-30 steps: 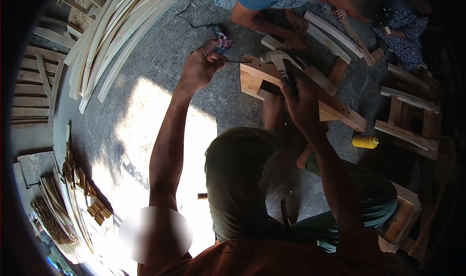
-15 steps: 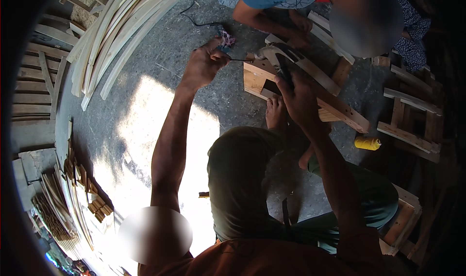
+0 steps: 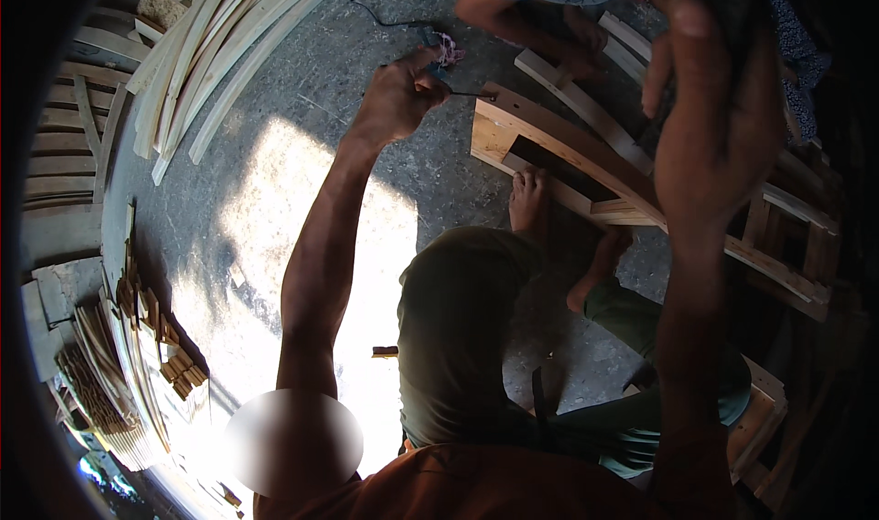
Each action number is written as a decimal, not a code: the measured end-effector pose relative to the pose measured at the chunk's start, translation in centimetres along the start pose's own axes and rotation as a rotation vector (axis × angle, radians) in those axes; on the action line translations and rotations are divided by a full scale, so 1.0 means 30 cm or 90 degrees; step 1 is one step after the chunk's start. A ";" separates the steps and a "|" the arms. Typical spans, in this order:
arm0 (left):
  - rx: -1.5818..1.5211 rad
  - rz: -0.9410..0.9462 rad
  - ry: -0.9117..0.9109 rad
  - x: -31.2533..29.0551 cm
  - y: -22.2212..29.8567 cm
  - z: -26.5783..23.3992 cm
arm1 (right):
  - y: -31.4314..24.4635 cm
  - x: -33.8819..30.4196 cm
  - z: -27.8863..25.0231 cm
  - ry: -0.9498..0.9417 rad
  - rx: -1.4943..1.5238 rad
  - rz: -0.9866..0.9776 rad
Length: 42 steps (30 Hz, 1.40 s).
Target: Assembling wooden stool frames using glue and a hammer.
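Observation:
My left hand pinches a thin dark metal rod, its tip against the near-left end of a wooden frame. That frame lies on the floor, with an oblong gap in its side. Raised high at the right, my right hand is closed round the dark handle of a hammer; the hammer's head is lost in shadow at the top edge. My bare foot presses against the frame's near side. A pinkish rag lies just beyond my left hand.
Across from me a person in blue rests a hand by a curved wooden piece. Long pale wood strips lie at the far left. Bundled offcuts stand at the lower left, another wooden frame at the right.
My right hand has lifted the hammer up and to the right, away from the frame's end. My left hand keeps the rod on the wood.

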<state>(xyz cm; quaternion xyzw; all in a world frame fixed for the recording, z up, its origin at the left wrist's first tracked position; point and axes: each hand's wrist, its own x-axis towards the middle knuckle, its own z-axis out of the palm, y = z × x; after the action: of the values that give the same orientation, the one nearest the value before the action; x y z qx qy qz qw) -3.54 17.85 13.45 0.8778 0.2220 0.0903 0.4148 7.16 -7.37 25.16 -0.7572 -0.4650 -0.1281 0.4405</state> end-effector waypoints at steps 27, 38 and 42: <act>0.065 0.060 -0.014 0.001 0.008 -0.024 | 0.061 -0.055 0.121 -0.202 -0.117 0.084; 0.084 0.101 0.030 0.007 -0.008 -0.043 | 0.144 -0.189 0.246 -0.207 -0.103 -0.008; -0.011 0.053 0.029 -0.005 -0.028 -0.021 | 0.222 -0.177 0.188 -0.168 -0.053 0.182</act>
<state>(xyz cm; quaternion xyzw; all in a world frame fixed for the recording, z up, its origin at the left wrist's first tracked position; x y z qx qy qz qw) -4.16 18.67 13.21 0.8804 0.1942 0.1292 0.4128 8.54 -7.29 15.05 -0.8435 -0.4005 0.0169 0.3574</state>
